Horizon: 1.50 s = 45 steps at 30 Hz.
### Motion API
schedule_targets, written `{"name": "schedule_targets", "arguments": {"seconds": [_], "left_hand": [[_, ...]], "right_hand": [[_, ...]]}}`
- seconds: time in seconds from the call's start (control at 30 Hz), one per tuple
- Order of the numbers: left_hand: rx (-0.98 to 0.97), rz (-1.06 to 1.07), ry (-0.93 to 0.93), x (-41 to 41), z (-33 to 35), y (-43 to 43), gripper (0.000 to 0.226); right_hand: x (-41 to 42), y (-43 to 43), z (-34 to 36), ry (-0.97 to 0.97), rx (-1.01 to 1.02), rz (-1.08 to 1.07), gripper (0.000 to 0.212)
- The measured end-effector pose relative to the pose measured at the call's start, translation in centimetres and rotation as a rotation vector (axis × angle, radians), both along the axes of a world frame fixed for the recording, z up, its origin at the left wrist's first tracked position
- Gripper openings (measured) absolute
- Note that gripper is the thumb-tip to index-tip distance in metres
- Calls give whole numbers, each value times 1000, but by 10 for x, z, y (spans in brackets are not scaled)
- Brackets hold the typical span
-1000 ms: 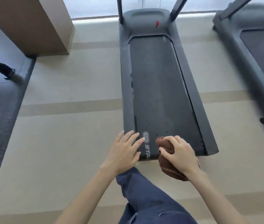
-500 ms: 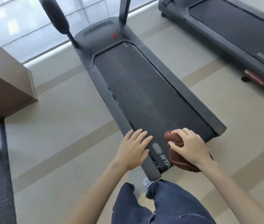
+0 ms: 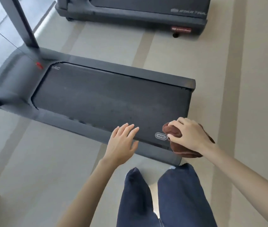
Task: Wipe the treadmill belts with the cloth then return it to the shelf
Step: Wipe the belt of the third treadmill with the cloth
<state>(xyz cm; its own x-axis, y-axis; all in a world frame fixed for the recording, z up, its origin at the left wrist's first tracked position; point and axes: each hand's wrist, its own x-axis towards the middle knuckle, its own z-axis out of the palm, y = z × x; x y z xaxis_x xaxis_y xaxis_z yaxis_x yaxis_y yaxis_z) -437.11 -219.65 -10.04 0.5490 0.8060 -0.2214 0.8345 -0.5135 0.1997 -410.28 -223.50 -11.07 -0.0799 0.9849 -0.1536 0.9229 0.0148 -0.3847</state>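
We read "STAR TRA" in pale letters on far treadmill belt [image 3: 146, 4], cut off by frame edge. Near treadmill belt [image 3: 105, 99]: "AC" at motor-hood end; oval logo [image 3: 160, 136] at rear end, inside unreadable. Red label [image 3: 181, 29] on far treadmill's frame too blurred for us.

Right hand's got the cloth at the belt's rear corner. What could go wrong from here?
1. The brown cloth is wadded under the right hand and partly overhangs the rear end of the treadmill belt: strokes may be narrow and miss strips.
2. The left hand is spread open at the near side rail; weight put on the belt could make it slip.
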Motion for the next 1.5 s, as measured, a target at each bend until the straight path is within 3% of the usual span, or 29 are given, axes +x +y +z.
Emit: {"name": "schedule_targets", "arguments": {"seconds": [0.27, 0.63, 0.77, 0.87, 0.93, 1.03, 1.1, 1.2, 1.3, 1.5], "left_hand": [[-65, -244, 22, 13, -117, 37, 49], [-72, -303, 44, 50, -468, 75, 51], [5, -348, 11, 76, -563, 102, 52], [87, -389, -44, 100, -610, 120, 54], [146, -453, -78, 110, -633, 127, 54], [202, -504, -128, 115, -659, 122, 55], [227, -483, -185, 112, -668, 120, 56], [223, -478, -205, 111, -669, 121, 56], [191, -453, -217, 111, -665, 119, 58], [208, -448, -249, 110, -672, 119, 57]], "right_hand": [[-6, 3, -108, 1, -90, -173, 31], [21, 48, -466, -102, 79, -234, 34], [48, 79, -570, -158, 9, -275, 38], [58, 87, -627, -267, 199, -232, 35], [71, 97, -646, -283, 394, -195, 32], [111, 139, -653, -339, 490, -294, 30], [137, 175, -647, -365, 458, -460, 32], [141, 189, -644, -335, 374, -543, 38], [104, 140, -641, -255, 365, -437, 42], [38, -7, -653, -161, 480, -173, 25]]}}
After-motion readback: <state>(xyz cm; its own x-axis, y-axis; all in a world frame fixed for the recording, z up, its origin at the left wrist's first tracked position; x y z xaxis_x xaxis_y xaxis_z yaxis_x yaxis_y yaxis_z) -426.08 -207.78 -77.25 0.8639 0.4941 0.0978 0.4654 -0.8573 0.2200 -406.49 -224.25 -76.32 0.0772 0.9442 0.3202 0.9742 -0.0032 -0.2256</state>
